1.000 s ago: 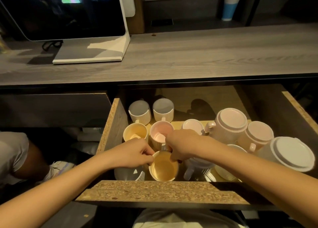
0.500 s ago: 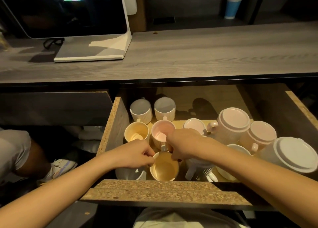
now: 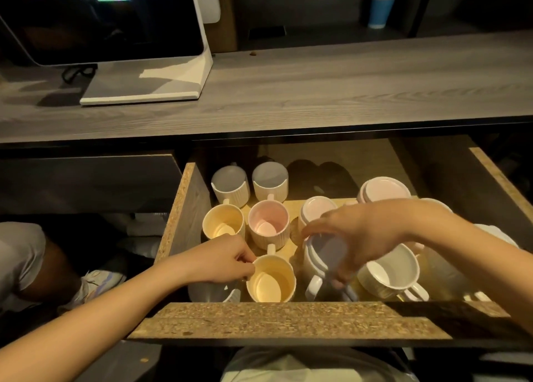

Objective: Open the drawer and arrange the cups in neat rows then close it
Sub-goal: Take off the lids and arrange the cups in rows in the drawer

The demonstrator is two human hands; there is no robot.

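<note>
The left hand (image 3: 222,262) pinches the rim of a yellow cup (image 3: 271,279), fingers closed on its left edge; the cup stands upright, mouth up, near the front wall of the open drawer (image 3: 288,321), with its handle pointing away toward the back. The right hand (image 3: 350,237) curls over an upturned white cup (image 3: 321,262) just right of the yellow one, fingers spread round its base and closed on it; this cup is mouth down, its handle toward the front wall. Blur makes the exact contact of the fingertips hard to tell. Behind the yellow cup stands a pink cup (image 3: 268,224), upright and mouth up, its handle pointing forward and nearly touching the yellow cup's handle. Left of the pink one is a second yellow cup (image 3: 223,222), upright, and behind these two stand two grey-white ribbed cups (image 3: 250,184) side by side, upright, forming the rear row against the drawer's left side. Right of the right hand a white cup (image 3: 392,272) lies tilted, mouth facing forward and up, handle at the front. Further cups sit mouth down on the right, among them a pink-bottomed cup (image 3: 385,188) at the back. Above the drawer runs the grey wood-grain tabletop (image 3: 346,87), carrying a monitor (image 3: 101,18) on a white stand at the left.
</note>
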